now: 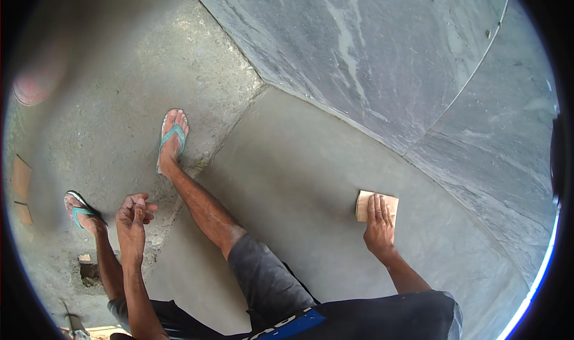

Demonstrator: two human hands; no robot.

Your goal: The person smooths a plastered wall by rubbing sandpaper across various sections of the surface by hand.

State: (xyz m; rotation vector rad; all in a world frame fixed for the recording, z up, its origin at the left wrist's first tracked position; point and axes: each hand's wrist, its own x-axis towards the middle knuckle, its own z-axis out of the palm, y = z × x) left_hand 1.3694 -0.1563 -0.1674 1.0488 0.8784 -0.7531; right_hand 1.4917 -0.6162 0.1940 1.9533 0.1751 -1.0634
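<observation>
Right hand holding tan sheet near right edge of grey surface: press flat, evenly; left hand empty, half-curled

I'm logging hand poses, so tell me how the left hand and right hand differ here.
The right hand rests its fingers on a tan pad; the left hand appears to hold nothing. The right hand's fingers are nearly straight and close together, while the left hand's are loosely curled. In this view, the right hand is over the smooth grey surface, the left over rough concrete. Both are bare.
</observation>
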